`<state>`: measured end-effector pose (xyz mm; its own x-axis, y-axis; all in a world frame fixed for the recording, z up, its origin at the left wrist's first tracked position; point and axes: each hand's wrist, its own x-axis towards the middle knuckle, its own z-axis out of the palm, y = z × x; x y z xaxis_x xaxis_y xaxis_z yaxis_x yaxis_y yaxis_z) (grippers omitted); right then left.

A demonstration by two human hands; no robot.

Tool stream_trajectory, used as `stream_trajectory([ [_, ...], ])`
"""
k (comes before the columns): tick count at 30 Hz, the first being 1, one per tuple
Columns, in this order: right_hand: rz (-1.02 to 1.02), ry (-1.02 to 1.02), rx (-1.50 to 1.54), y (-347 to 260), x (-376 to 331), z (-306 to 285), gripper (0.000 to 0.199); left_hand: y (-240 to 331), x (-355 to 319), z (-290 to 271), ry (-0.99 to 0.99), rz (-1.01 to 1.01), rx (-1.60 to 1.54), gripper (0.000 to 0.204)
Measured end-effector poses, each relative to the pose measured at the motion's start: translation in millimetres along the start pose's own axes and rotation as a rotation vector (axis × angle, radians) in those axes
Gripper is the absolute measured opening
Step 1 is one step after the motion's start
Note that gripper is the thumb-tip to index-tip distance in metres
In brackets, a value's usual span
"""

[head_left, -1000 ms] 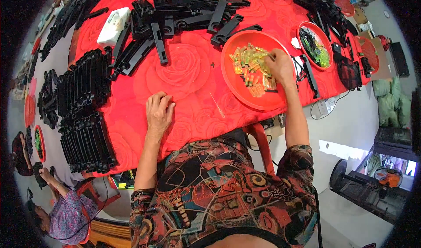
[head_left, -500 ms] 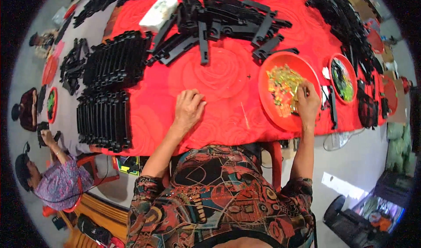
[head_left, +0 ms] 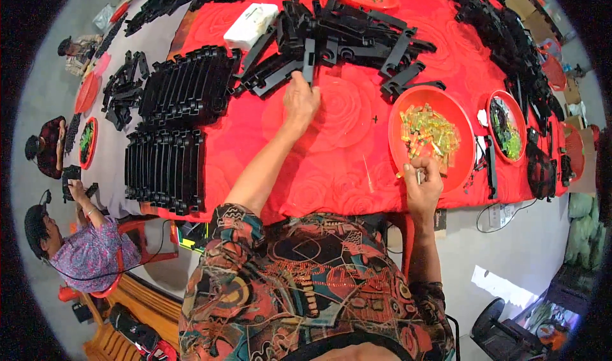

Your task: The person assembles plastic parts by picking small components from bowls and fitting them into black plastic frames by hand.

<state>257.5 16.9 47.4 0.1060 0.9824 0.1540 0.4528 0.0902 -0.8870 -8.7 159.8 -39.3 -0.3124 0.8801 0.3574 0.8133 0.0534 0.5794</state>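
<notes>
A bare patch of red tablecloth (head_left: 331, 163) lies open between the left hand (head_left: 301, 107) and the right hand (head_left: 424, 185). Beyond it, a jumbled heap of black parts (head_left: 363, 36) bars the far side; stacked black rows (head_left: 167, 169) close the left, and a red bowl (head_left: 465, 147) obstructs the right.

1 white packet (head_left: 250, 26) and, near a co-worker (head_left: 95, 259) in purple, 1 slatted wooden bench (head_left: 158, 300)

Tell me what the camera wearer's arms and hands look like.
The left hand and right hand are bare, with no gloves or wristwatch visible. The sleeves stop around elbow length, in a busy print of black, red, teal and tan shapes.
</notes>
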Motion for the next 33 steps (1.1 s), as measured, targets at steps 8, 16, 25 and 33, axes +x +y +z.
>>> stream_trajectory([
  [8,-0.026,-0.053,0.185,7,-12,18,0.003,-19,-65,-108,-0.336,-0.324,-0.488,0.025],
  [16,0.172,-0.240,0.298,28,-24,62,0.003,-35,-124,-123,-0.537,-0.380,-0.490,0.018],
  [25,0.040,-0.234,0.390,30,-13,102,0.004,-32,-110,-94,-0.077,0.085,0.379,0.029],
  [33,0.076,-0.156,0.435,17,-8,103,0.005,-46,-93,-98,-0.152,0.088,0.070,0.027],
])
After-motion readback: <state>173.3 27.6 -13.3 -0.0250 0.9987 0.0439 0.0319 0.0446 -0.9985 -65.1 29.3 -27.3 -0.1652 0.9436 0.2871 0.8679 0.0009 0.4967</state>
